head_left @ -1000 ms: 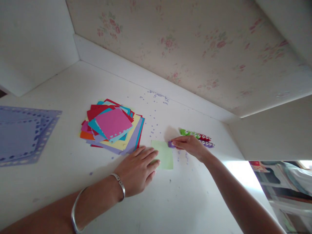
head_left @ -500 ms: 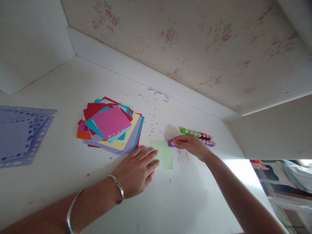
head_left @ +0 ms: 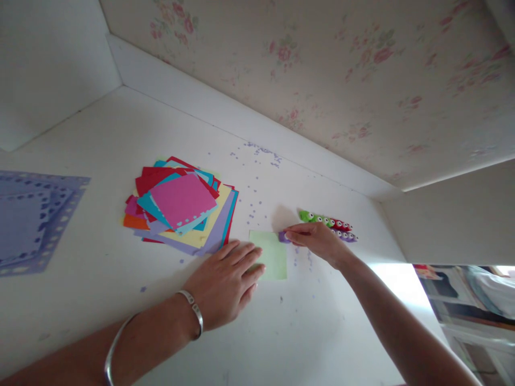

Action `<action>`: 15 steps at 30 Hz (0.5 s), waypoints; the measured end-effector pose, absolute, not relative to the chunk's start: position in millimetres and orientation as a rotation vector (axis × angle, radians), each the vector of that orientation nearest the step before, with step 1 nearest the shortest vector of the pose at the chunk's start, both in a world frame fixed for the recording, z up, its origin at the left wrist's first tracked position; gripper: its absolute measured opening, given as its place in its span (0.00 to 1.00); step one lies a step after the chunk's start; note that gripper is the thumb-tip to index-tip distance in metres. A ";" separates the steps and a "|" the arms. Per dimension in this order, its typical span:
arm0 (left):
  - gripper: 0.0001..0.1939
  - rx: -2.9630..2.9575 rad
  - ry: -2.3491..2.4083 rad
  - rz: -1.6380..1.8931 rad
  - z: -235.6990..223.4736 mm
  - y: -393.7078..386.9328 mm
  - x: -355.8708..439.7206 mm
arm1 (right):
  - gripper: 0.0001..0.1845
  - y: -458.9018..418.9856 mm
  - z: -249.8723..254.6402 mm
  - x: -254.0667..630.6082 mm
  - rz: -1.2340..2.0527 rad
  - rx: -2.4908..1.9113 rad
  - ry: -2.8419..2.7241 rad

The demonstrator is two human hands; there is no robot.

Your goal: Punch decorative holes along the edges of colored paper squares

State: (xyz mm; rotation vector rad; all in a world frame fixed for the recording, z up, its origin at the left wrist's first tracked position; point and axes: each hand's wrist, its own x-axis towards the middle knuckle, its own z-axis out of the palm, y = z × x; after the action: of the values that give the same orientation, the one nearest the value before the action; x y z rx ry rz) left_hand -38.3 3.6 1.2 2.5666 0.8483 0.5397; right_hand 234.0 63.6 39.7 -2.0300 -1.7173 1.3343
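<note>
A small pale green paper sheet (head_left: pixel 270 256) lies on the white tabletop. My left hand (head_left: pixel 227 283) rests flat and open, its fingertips over the sheet's left edge. At the sheet's upper right edge is a small purple paper punch (head_left: pixel 284 237), pinched between the thumb and fingers of my right hand (head_left: pixel 316 241). Just beyond that hand lie green, red and purple punches (head_left: pixel 322 219) in two rows, with white and black round spots along them. The hand partly covers the purple row.
A pile of coloured paper squares (head_left: pixel 183 201) lies left of the green sheet. Lilac sheets with punched borders (head_left: pixel 72 214) are at the far left. Tiny purple paper bits (head_left: pixel 261 150) are scattered by the back ledge and around the sheet. Floral wallpaper (head_left: pixel 289 53) covers the wall.
The view has shifted very slightly. Both hands, the green sheet and the purple punch keep the same places relative to each other.
</note>
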 end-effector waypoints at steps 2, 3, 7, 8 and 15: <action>0.17 2.563 0.847 0.544 1.2 4.1 -38.1 | 0.17 63.7 40.8 232.6 1.332 -2.034 -1.719; 0.17 2.561 0.847 0.541 1.1 4.4 -37.9 | 0.17 63.9 41.3 232.1 1.327 -2.043 -1.722; 0.18 2.552 0.843 0.541 0.4 5.2 -37.2 | 0.15 65.3 42.5 231.1 1.275 -2.105 -1.748; 0.18 2.546 0.843 0.552 0.2 5.3 -37.1 | 0.16 65.7 42.8 230.7 1.266 -2.121 -1.753; 0.18 2.557 0.833 0.516 0.7 6.4 -36.5 | 0.12 69.4 48.7 222.3 1.150 -2.166 -1.845</action>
State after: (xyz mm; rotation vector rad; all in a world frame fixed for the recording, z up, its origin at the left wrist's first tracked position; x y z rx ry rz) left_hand -36.5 6.4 0.7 2.5566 0.8334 0.5161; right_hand 222.3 69.4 48.7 -2.1662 -1.8446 1.1499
